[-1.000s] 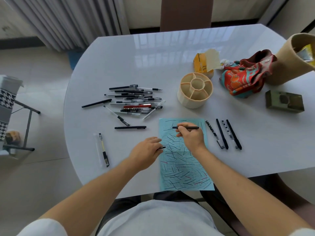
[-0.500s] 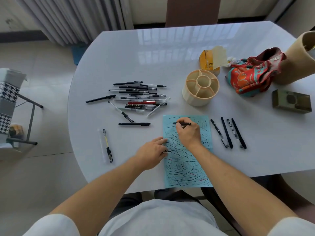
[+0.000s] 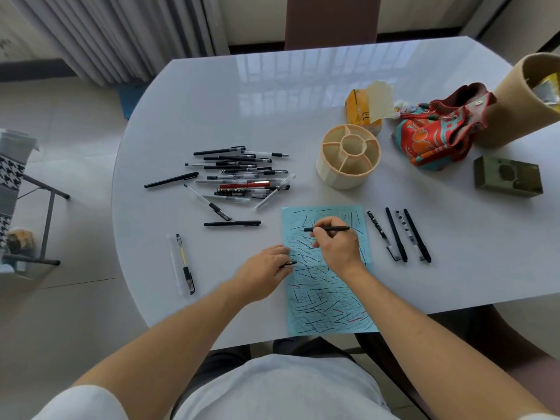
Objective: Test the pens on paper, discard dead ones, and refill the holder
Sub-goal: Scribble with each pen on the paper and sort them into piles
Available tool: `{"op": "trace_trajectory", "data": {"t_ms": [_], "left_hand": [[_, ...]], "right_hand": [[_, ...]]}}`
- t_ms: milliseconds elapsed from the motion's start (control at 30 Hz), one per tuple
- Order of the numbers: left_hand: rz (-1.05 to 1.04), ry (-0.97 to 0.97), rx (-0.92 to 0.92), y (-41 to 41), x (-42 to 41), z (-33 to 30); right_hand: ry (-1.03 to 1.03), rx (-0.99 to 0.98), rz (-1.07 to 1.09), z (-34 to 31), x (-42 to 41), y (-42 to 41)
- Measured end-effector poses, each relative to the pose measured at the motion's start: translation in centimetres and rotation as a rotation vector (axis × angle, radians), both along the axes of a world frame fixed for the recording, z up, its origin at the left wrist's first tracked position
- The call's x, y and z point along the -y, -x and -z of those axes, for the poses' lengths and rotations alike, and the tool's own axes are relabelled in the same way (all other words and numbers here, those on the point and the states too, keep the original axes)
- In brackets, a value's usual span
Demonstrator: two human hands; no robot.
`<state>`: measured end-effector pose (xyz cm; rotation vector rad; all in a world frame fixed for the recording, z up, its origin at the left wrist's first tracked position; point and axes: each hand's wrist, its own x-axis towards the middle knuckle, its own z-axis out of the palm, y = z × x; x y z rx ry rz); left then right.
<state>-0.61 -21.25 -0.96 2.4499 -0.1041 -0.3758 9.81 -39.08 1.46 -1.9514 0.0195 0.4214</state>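
A light blue paper [image 3: 327, 301] covered in scribbled lines lies at the table's near edge. My right hand [image 3: 336, 244] grips a black pen [image 3: 328, 229] with its tip on the upper part of the sheet. My left hand [image 3: 266, 268] rests on the paper's left edge and holds a black pen cap [image 3: 289, 264]. A cream round holder [image 3: 348, 156] with divided compartments stands beyond the paper with no pens in it. A heap of pens [image 3: 239, 174] lies to the left of the holder. Several black pens [image 3: 400, 234] lie in a row right of the paper.
A lone black pen [image 3: 231, 223] and a yellow-barrelled pen [image 3: 185, 263] lie on the white table [image 3: 212, 110] to the left. At the right stand a tan tube bin [image 3: 521, 98], a patterned cloth pouch [image 3: 439, 131], a yellow carton [image 3: 360, 107] and an olive box [image 3: 507, 176].
My right hand with the pen has shifted slightly over the top of the paper. My left hand stays at the sheet's left edge. The view has tilted a little.
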Motion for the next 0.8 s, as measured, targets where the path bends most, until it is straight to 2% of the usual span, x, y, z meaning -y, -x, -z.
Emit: {"op": "trace_trajectory", "data": {"t_ms": [267,533,800], "left_hand": [[-0.174,0.052,0.003,-0.4,-0.2,-1.0],[-0.234,0.082,-0.040,-0.7,-0.1,-2.5],[-0.227,0.076,-0.110,-1.3,-0.3,-4.3]], "right_hand": [[-0.258,-0.159,0.015,-1.2,-0.1,0.4],[-0.339,-0.209,0.021,-1.8,-0.1,0.3],[-0.349,-0.252,-0.098,-2.3,-0.9,0.0]]}}
